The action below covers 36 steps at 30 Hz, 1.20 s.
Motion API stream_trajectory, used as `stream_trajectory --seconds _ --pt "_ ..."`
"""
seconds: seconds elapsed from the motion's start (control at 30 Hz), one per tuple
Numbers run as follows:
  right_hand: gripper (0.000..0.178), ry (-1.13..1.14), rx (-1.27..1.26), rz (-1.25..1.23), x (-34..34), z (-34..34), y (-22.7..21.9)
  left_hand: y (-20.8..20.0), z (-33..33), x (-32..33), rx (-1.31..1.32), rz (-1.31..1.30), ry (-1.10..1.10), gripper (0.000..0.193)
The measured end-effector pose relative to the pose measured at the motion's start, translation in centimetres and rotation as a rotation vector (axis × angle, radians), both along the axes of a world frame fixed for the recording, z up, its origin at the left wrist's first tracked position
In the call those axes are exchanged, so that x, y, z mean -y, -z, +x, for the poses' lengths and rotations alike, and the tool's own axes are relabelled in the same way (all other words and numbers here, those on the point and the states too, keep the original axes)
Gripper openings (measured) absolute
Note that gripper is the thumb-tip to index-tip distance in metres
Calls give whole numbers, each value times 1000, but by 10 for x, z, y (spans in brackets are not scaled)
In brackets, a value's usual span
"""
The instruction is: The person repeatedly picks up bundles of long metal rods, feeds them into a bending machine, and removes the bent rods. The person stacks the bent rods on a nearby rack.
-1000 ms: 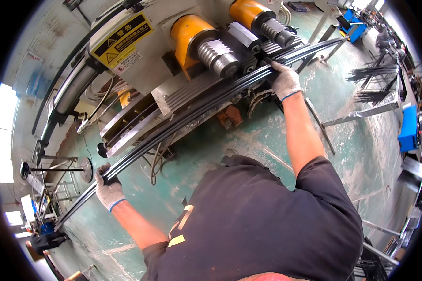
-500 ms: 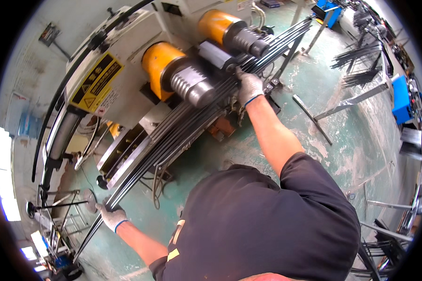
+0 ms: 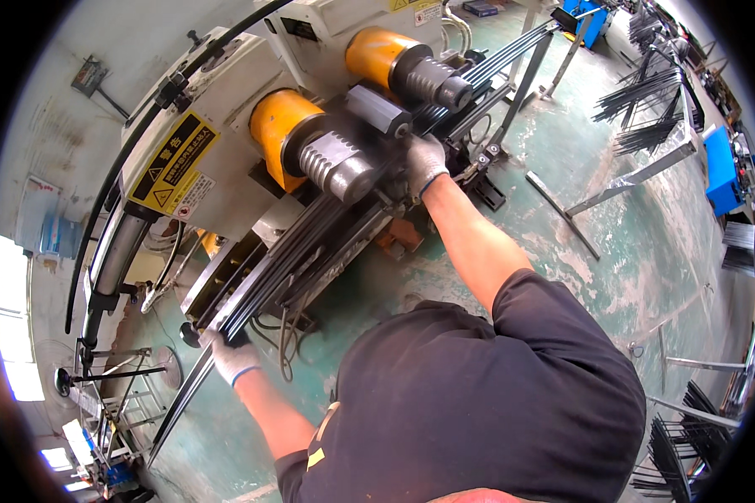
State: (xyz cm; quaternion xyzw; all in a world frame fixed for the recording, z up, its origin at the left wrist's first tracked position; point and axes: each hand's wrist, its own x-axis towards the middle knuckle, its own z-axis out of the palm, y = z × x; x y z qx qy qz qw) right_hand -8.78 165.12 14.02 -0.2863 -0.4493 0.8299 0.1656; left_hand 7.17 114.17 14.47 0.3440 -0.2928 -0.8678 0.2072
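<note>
A bundle of long, thin dark metal rods (image 3: pixel 264 289) runs diagonally from lower left to upper right, along the front of a machine. My left hand (image 3: pixel 231 356), in a pale knit glove, is closed round the bundle near its lower left end. Farther up, my gloved right hand (image 3: pixel 425 161) is closed on the rods just below a grey hexagonal block (image 3: pixel 378 111); its fingertips are partly hidden. Two ribbed steel spindles, a nearer one (image 3: pixel 337 166) and a farther one (image 3: pixel 434 82), stick out over the rods from orange housings (image 3: pixel 275 126).
The machine's pale body (image 3: pixel 243 71) carries a yellow and black warning label (image 3: pixel 174 161). A metal bar (image 3: pixel 562 214) lies on the worn green floor (image 3: pixel 528 277). Dark rods (image 3: pixel 646 96) rest on a rack at right, near a blue box (image 3: pixel 720 172). A fan (image 3: pixel 168 367) stands at lower left.
My left hand has moved up and to the right. My right hand has shifted slightly left and down. The lower end of the bundle sits a little farther right.
</note>
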Motion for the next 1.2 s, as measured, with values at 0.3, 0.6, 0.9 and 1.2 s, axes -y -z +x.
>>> stream_trajectory --seconds 0.3,0.6,0.9,1.2 --pt "42 76 162 122 -11 -11 -15 31 2 62 -222 90 14 41" --pt "39 81 -71 28 -7 -21 59 25 -32 -26 -209 -41 94 37" --pt "53 67 158 194 -17 -13 -11 18 -15 30 -267 95 80 45" --pt "54 11 196 116 -9 -7 -29 38 -10 68 -49 -305 24 36"
